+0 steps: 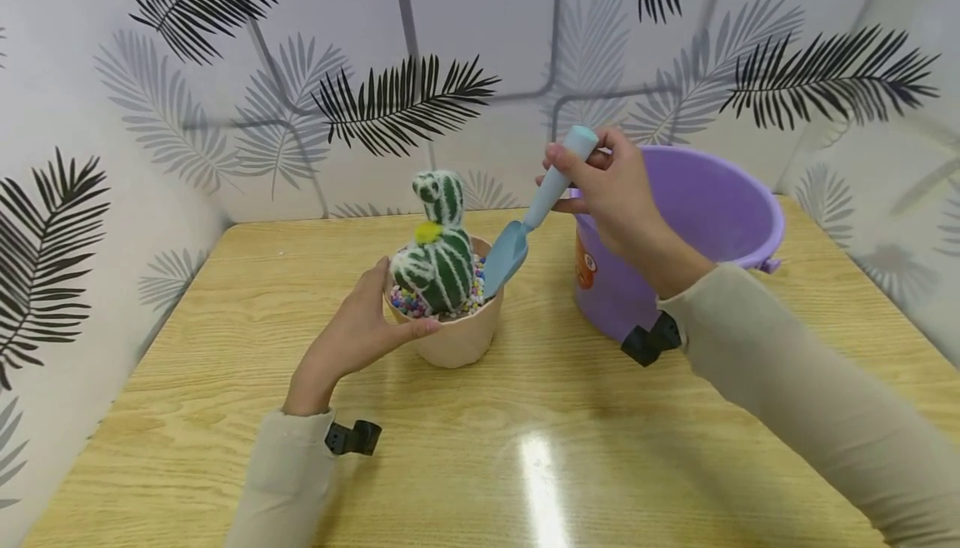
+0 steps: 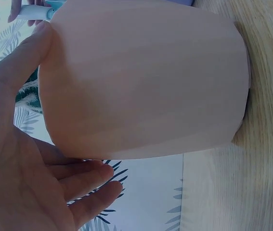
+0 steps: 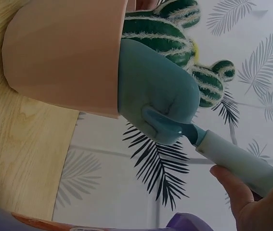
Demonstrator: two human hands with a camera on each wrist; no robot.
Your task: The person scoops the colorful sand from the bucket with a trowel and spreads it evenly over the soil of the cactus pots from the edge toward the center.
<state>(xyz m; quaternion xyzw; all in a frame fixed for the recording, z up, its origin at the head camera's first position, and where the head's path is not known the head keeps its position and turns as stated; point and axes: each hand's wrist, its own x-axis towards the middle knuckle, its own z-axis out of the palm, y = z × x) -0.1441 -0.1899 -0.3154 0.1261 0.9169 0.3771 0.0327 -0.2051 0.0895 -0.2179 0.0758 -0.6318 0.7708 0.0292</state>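
Note:
A beige flowerpot (image 1: 456, 346) stands on the table, holding a green artificial cactus (image 1: 447, 269) with white fuzzy ridges and a yellow flower. Small multicoloured pebbles (image 1: 410, 305) surround the cactus base. My left hand (image 1: 351, 331) grips the pot's left side, thumb at the front of the rim and fingers behind. In my right hand (image 1: 611, 190) is a light-blue garden trowel (image 1: 551, 190), held by its handle. The blade (image 3: 162, 91) tilts down into the pot at the right rim, beside the cactus; its tip is hidden inside the pot in the right wrist view.
A purple bucket (image 1: 705, 198) with an orange label stands right of the pot, partly behind my right hand and forearm. The wooden table (image 1: 247, 348) ends at a wall (image 1: 517, 48) covered in leaf-patterned paper.

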